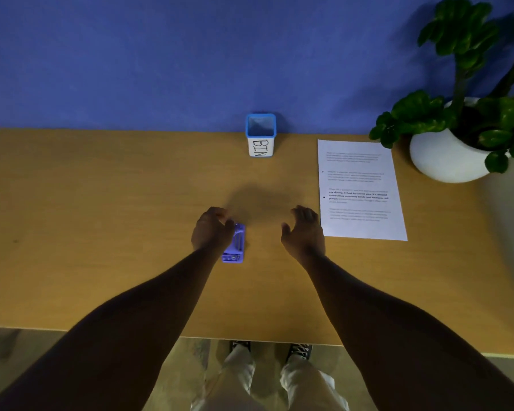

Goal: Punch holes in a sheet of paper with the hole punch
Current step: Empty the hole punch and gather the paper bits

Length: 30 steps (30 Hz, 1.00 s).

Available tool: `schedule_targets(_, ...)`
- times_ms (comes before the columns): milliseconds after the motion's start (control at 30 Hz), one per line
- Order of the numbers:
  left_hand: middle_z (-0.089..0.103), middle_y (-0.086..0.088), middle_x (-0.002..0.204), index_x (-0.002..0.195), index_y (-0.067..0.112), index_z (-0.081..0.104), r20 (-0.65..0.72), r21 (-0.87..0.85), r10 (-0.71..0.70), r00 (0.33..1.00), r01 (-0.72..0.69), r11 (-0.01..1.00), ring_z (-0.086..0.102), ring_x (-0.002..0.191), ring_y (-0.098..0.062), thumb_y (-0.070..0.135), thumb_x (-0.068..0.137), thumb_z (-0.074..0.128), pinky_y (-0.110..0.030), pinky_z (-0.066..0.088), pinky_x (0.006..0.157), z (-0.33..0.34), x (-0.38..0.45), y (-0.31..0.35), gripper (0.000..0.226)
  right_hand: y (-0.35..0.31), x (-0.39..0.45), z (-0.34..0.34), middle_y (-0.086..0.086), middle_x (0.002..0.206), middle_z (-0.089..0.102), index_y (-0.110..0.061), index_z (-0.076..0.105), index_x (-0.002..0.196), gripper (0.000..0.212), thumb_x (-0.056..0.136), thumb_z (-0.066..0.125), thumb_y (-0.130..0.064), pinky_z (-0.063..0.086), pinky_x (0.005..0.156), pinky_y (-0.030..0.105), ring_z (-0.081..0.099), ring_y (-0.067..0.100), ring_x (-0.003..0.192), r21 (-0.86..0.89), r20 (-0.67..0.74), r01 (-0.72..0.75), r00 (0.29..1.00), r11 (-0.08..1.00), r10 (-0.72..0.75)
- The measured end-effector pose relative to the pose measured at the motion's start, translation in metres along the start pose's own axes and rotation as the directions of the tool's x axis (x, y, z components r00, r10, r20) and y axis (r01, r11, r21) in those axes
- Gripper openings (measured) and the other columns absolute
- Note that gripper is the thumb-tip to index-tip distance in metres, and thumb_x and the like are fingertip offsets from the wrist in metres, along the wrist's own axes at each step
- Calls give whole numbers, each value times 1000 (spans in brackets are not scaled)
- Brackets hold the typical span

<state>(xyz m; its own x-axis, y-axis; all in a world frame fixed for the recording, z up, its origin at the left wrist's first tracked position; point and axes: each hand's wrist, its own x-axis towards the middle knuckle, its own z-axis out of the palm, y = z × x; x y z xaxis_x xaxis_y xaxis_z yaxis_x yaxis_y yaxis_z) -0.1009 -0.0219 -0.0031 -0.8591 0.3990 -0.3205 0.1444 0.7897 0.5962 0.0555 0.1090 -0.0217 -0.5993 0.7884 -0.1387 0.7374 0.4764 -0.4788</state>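
Observation:
A purple hole punch [235,246] lies on the wooden table [101,203], slightly left of centre. My left hand [211,231] sits against its left side with fingers loosely curled; the thumb touches the punch's far corner and nothing is wrapped around it. A printed sheet of paper [361,188] lies flat at the right. My right hand [303,232] hovers with relaxed, spread fingers just left of the sheet's near left corner and holds nothing.
A small blue-rimmed cup labelled BIN [261,134] stands at the table's back edge against the blue wall. A potted plant in a white pot [445,157] stands at the back right, beside the sheet. The table's front edge runs near my legs.

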Motion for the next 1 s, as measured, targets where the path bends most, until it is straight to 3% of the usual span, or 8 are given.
schedule_targets(200, 70, 3, 112, 111, 24, 66, 15, -23, -63, 998, 63, 998, 65, 105, -21, 33, 87, 61, -30, 48, 82, -1, -6, -19, 27, -10, -15, 22, 4, 155, 34, -13, 43, 142, 50, 95, 51, -31, 33, 112, 42, 20, 23, 147, -42, 48, 25, 999, 999, -23)
schedule_targets(467, 72, -5, 111, 111, 22, 70, 72, 11, -105, 992, 104, 995, 65, 101, -28, 47, 92, 52, -33, 50, 84, 2, -7, -33, 37, -18, -27, 60, 10, 160, 23, -11, 40, 143, 53, 96, 45, -34, 26, 116, 49, 12, 31, 149, -115, 77, 113, 991, 987, -105)
schedule_targets(700, 71, -7, 110, 105, 19, 72, 80, 84, -64, 995, 57, 995, 62, 105, -30, 56, 93, 43, -25, 34, 75, 9, -7, -41, 48, -15, -36, 79, 12, 162, 15, -6, 35, 148, 56, 99, 39, -33, 5, 121, 50, 5, 32, 150, -166, 80, 128, 990, 978, -116)
schedule_targets(1000, 70, -12, 102, 100, 11, 70, 115, 160, -23, 993, 5, 987, 63, 99, -33, 49, 97, 37, -29, 37, 73, 12, -8, -43, 50, -5, -40, 92, 12, 162, 13, -8, 33, 149, 58, 100, 31, -39, 9, 120, 51, 6, 31, 150, -224, 19, 161, 987, 961, -161)
